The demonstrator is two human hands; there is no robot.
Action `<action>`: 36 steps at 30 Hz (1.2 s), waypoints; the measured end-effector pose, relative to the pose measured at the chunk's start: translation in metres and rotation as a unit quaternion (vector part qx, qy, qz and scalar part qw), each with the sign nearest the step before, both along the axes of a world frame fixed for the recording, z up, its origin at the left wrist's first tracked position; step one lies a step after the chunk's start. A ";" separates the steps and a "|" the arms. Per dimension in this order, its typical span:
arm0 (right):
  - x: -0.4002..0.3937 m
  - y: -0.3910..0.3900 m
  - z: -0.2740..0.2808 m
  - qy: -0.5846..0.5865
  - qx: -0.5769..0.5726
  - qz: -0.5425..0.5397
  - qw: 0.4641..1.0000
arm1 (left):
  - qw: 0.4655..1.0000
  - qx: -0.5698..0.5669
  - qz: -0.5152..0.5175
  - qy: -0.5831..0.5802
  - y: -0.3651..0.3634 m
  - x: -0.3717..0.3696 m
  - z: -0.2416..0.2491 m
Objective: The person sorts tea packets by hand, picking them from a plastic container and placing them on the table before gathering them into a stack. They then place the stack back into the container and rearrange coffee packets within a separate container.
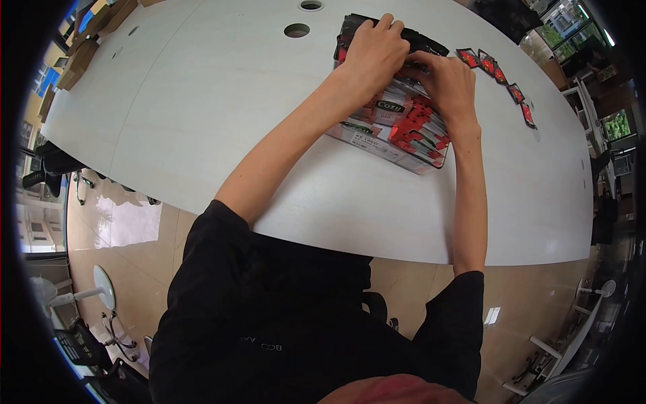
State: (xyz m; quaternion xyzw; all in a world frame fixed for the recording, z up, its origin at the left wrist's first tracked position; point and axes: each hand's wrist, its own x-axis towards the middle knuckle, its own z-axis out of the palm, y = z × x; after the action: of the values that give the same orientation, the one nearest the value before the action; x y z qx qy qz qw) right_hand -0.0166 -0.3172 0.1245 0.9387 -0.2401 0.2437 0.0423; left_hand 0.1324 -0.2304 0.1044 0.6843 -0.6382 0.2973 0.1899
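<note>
A clear plastic box (387, 148) with a white printed label sits on the table, filled with red, black and silver packets (417, 128); one label in it reads "Cozy". Along the far side of the box lies a crumpled black plastic bag (425, 43). My left hand (378, 50) is closed over this bag, fingers curled onto its top. Bent inward from the right, my right hand (445, 82) has its fingertips close together over the packets, near the bag's edge; what is between them is hidden.
Several small red-and-black sachets (499, 73) lie in a curved row on the white table (282, 161), right of the box. Two round cable holes (297, 30) open in the tabletop at the back. Cardboard boxes (79, 64) stand at the far left edge.
</note>
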 end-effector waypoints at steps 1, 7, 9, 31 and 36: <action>0.002 0.000 -0.002 -0.012 0.001 0.023 1.000 | 1.000 0.007 0.011 0.001 0.001 -0.001 -0.001; 0.001 -0.014 -0.006 -0.030 0.046 0.054 0.997 | 0.999 -0.002 -0.027 -0.037 -0.002 0.004 -0.003; -0.001 -0.019 -0.005 -0.020 0.050 0.046 0.998 | 0.998 0.011 -0.031 -0.052 -0.002 0.003 -0.003; -0.014 -0.035 0.000 -0.025 0.054 0.068 0.996 | 0.998 0.031 -0.052 0.019 0.003 0.012 0.004; -0.014 -0.035 -0.001 -0.045 0.070 0.099 0.992 | 0.995 0.065 -0.021 0.069 0.006 0.021 0.006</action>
State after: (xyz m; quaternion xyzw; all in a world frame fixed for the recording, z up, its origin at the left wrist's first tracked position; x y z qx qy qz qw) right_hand -0.0305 -0.3520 0.1237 0.9467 -0.1642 0.2708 -0.0586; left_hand 0.1536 -0.2245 0.1102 0.7005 -0.6558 0.2032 0.1947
